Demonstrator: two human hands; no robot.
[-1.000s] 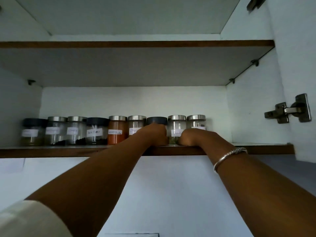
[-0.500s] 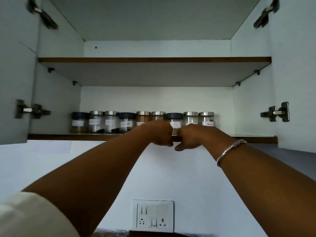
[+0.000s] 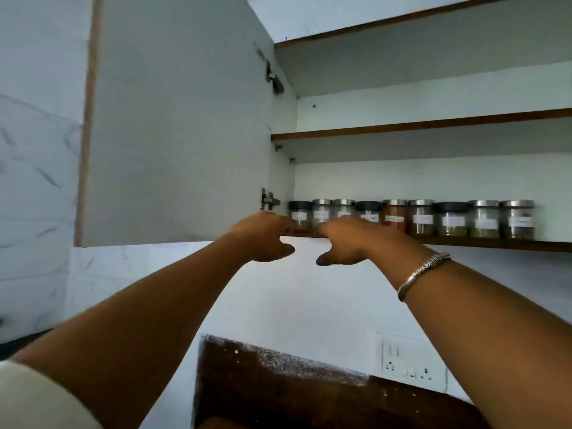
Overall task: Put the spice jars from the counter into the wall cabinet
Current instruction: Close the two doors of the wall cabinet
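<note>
Clear glass spice jars with steel or dark lids [image 3: 421, 218] line the brown-edged cabinet shelf [image 3: 495, 244], just beyond both hands. Left hand [image 3: 263, 236] and right hand [image 3: 349, 239] sit at its lip, thumbs splayed, apparently empty. Placement appears finished; next, withdraw without nudging them.

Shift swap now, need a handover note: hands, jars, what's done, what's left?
Left hand: open, holds nothing, at the lower shelf's front edge by the leftmost jar.
Right hand: open, holds nothing, in front of the next jars; contact cannot be told.
Spice jars: nine upright in one row on that shelf.
Done: those nine are in; the visible counter shows no jars.
Left: check the unseen counter, then close the cabinet door.
</note>
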